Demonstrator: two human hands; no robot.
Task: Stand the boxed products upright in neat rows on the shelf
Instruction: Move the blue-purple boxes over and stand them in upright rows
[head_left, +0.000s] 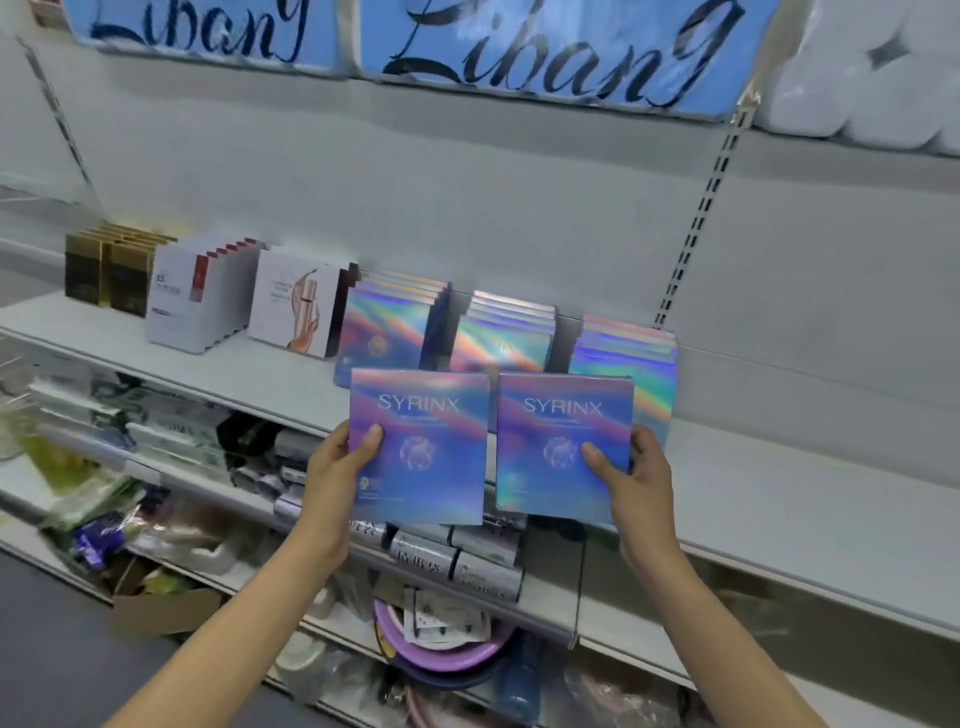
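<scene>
Two hands (488, 467) — two upright SYRINX boxes (421, 447)

A pale grey back panel (467, 197) with a slotted upright rail (696, 228) rises behind the shelving, blue signs with dark script (545, 47) hang above beside white rolls (872, 88), cluttered lower shelves (171, 467) sit below, and dark floor (47, 649) shows at bottom left.

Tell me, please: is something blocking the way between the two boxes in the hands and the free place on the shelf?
Nothing visible blocks it. The left hand and right hand each hold one box in front of the three shiny rows. The bare shelf right of those rows lies open, with nothing in between.
</scene>
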